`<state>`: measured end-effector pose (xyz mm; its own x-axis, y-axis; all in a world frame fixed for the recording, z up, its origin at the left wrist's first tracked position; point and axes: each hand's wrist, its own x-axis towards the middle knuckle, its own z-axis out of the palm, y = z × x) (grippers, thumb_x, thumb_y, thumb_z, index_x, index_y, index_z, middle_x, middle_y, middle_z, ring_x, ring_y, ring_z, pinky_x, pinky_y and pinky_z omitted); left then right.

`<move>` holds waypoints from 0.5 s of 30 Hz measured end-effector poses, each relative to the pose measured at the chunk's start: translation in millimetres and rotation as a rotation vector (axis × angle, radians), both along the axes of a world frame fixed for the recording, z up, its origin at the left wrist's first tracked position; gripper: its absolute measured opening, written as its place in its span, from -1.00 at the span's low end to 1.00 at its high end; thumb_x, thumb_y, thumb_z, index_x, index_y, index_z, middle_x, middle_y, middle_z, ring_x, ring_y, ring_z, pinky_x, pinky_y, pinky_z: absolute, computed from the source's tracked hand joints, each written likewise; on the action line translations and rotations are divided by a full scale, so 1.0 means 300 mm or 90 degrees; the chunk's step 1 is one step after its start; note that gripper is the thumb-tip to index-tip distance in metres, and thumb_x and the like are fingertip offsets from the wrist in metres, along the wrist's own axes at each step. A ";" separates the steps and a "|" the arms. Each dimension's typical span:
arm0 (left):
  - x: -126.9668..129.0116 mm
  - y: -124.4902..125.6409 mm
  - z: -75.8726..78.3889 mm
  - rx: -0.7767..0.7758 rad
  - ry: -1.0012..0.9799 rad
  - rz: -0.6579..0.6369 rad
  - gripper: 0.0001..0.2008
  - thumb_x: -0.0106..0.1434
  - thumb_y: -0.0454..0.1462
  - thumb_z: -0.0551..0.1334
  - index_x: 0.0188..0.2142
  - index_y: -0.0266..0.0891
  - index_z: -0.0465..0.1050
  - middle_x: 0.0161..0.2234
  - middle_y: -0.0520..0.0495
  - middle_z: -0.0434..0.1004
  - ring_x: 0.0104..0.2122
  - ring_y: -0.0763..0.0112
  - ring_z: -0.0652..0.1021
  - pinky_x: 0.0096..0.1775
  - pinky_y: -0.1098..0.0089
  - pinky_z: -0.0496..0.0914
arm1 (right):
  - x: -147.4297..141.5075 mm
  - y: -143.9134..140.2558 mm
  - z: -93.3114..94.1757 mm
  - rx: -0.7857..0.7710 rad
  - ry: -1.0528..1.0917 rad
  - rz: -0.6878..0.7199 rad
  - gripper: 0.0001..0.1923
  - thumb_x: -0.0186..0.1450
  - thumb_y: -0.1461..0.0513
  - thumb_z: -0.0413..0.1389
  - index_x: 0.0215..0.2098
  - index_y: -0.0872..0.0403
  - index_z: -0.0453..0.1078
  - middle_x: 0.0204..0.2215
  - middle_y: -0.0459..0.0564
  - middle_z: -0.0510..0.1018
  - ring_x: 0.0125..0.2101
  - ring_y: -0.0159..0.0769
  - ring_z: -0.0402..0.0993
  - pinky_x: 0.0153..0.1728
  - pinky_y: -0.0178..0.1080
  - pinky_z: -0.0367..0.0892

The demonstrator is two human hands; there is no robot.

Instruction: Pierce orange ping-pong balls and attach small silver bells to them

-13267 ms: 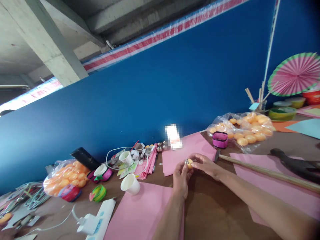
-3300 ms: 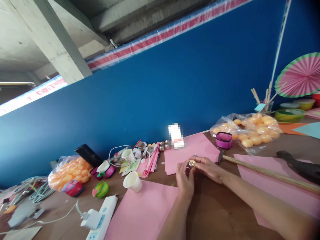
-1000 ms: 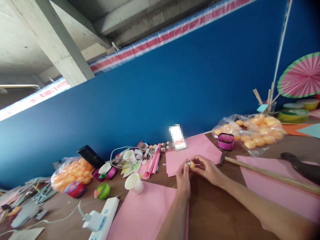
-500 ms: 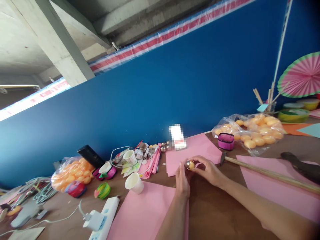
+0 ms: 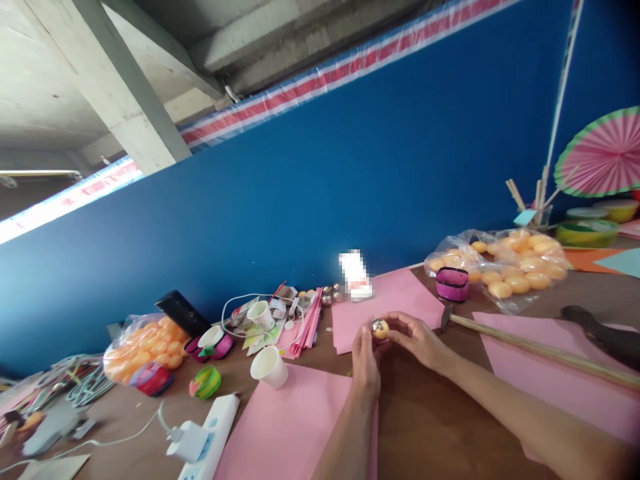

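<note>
Nearest on the brown table (image 5: pixel 425 427) lies a pink paper sheet (image 5: pixel 295 427), with a white power strip (image 5: pixel 203 443) to its left. Just beyond, the left hand (image 5: pixel 365 360) and right hand (image 5: pixel 417 340) meet over the table, each grip pinching a small orange ball (image 5: pixel 381 328) with a silvery piece at its left side. A paper cup (image 5: pixel 270 367) stands left of them; a long wooden stick (image 5: pixel 540 350) runs off right. Farther back are a second pink sheet (image 5: pixel 390 300), a magenta tape roll (image 5: pixel 452 284) and a bag of orange balls (image 5: pixel 505 267) against the blue wall (image 5: pixel 320 193).
</note>
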<state>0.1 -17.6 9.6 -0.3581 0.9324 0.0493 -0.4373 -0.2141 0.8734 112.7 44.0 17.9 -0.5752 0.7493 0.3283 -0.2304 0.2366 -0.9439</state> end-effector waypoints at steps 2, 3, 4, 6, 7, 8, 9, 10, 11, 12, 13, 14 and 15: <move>0.002 0.000 -0.002 -0.004 -0.006 -0.014 -0.57 0.11 -0.08 0.14 -0.06 -0.22 0.33 -0.14 -0.19 0.43 -0.21 0.27 0.46 -0.16 0.22 0.33 | 0.001 0.001 0.001 0.004 0.004 -0.009 -0.69 0.14 0.12 0.09 -0.18 0.08 0.27 -0.20 0.04 0.48 -0.17 -0.23 0.40 -0.11 -0.16 0.30; 0.003 0.000 -0.001 -0.002 -0.003 -0.023 -0.56 0.10 -0.09 0.15 -0.05 -0.22 0.33 -0.14 -0.19 0.43 -0.21 0.26 0.47 -0.15 0.21 0.33 | 0.001 -0.001 0.001 0.017 -0.003 -0.020 -0.71 0.16 0.12 0.08 -0.18 0.07 0.27 -0.20 0.04 0.48 -0.18 -0.24 0.40 -0.13 -0.17 0.31; 0.004 -0.001 0.002 0.003 0.002 -0.033 -0.57 0.10 -0.09 0.15 -0.05 -0.22 0.33 -0.13 -0.20 0.43 -0.20 0.25 0.47 -0.14 0.20 0.32 | 0.002 -0.003 0.001 0.036 -0.018 -0.036 -0.72 0.17 0.12 0.06 -0.19 0.06 0.27 -0.20 0.03 0.47 -0.19 -0.24 0.41 -0.15 -0.18 0.33; 0.005 -0.003 0.008 0.019 0.011 -0.044 -0.60 0.12 -0.09 0.13 -0.10 -0.25 0.36 -0.15 -0.21 0.44 -0.20 0.24 0.47 -0.13 0.19 0.32 | 0.003 -0.007 0.000 0.079 -0.061 -0.075 -0.73 0.18 0.12 0.04 -0.18 0.05 0.28 -0.19 0.01 0.46 -0.22 -0.26 0.41 -0.21 -0.22 0.36; 0.005 -0.003 0.010 0.026 0.015 -0.046 -0.61 0.12 -0.09 0.12 -0.13 -0.26 0.38 -0.16 -0.20 0.44 -0.19 0.24 0.46 -0.13 0.20 0.32 | 0.003 -0.008 -0.001 0.097 -0.086 -0.095 -0.73 0.18 0.12 0.04 -0.17 0.04 0.28 -0.20 0.01 0.46 -0.24 -0.26 0.42 -0.25 -0.24 0.37; 0.004 -0.002 0.011 0.028 0.017 -0.045 -0.63 0.12 -0.09 0.12 -0.16 -0.28 0.39 -0.19 -0.20 0.45 -0.20 0.24 0.47 -0.13 0.20 0.32 | 0.004 -0.007 -0.004 0.112 -0.109 -0.117 -0.72 0.18 0.12 0.03 -0.16 0.03 0.28 -0.21 0.00 0.46 -0.26 -0.27 0.42 -0.29 -0.26 0.38; 0.003 0.000 0.009 0.024 0.016 -0.039 -0.64 0.12 -0.09 0.13 -0.20 -0.29 0.40 -0.22 -0.19 0.46 -0.21 0.25 0.47 -0.14 0.21 0.32 | 0.006 -0.003 -0.008 0.126 -0.131 -0.144 -0.73 0.19 0.11 0.01 -0.16 0.03 0.27 -0.22 -0.01 0.46 -0.29 -0.29 0.43 -0.32 -0.27 0.38; 0.000 0.003 0.006 0.014 0.010 -0.027 -0.65 0.11 -0.09 0.14 -0.22 -0.30 0.40 -0.25 -0.18 0.47 -0.23 0.26 0.47 -0.15 0.21 0.34 | 0.010 0.003 -0.013 0.145 -0.150 -0.178 -0.73 0.20 0.12 -0.01 -0.17 0.04 0.27 -0.24 -0.01 0.46 -0.31 -0.29 0.43 -0.34 -0.27 0.38; -0.003 0.007 0.001 0.000 -0.002 -0.010 -0.65 0.09 -0.08 0.15 -0.24 -0.31 0.39 -0.28 -0.17 0.47 -0.25 0.28 0.48 -0.17 0.22 0.35 | 0.015 0.011 -0.019 0.175 -0.173 -0.221 -0.74 0.21 0.12 -0.02 -0.17 0.05 0.28 -0.25 0.00 0.46 -0.31 -0.29 0.42 -0.33 -0.27 0.37; -0.007 0.013 -0.005 -0.015 -0.019 0.010 -0.65 0.08 -0.08 0.16 -0.25 -0.31 0.38 -0.30 -0.15 0.47 -0.29 0.31 0.49 -0.19 0.24 0.36 | 0.022 0.021 -0.025 0.217 -0.202 -0.272 -0.76 0.22 0.14 -0.04 -0.18 0.06 0.29 -0.25 0.00 0.47 -0.29 -0.28 0.41 -0.30 -0.25 0.35; -0.010 0.018 -0.011 -0.027 -0.038 0.030 -0.65 0.07 -0.08 0.17 -0.26 -0.31 0.37 -0.32 -0.14 0.46 -0.32 0.34 0.49 -0.22 0.26 0.38 | 0.031 0.032 -0.030 0.270 -0.236 -0.323 -0.77 0.22 0.16 -0.05 -0.19 0.07 0.29 -0.24 0.01 0.47 -0.26 -0.26 0.39 -0.26 -0.23 0.33; -0.014 0.024 -0.016 -0.033 -0.055 0.045 -0.65 0.06 -0.08 0.18 -0.26 -0.31 0.36 -0.33 -0.13 0.46 -0.35 0.37 0.50 -0.24 0.28 0.39 | 0.040 0.042 -0.035 0.327 -0.275 -0.364 -0.78 0.22 0.19 -0.05 -0.20 0.07 0.30 -0.24 0.02 0.47 -0.23 -0.24 0.37 -0.22 -0.21 0.30; -0.017 0.028 -0.021 -0.035 -0.069 0.053 -0.65 0.06 -0.08 0.18 -0.27 -0.31 0.36 -0.34 -0.13 0.46 -0.37 0.40 0.50 -0.25 0.30 0.39 | 0.050 0.051 -0.039 0.377 -0.318 -0.390 -0.79 0.22 0.22 -0.06 -0.21 0.08 0.32 -0.24 0.02 0.47 -0.21 -0.22 0.34 -0.19 -0.20 0.26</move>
<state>-5.0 -9.3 3.4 -0.4353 0.8992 -0.0439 -0.5122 -0.2072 0.8335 127.6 59.2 6.1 -0.3172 0.7568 0.5715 0.4830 0.6476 -0.5894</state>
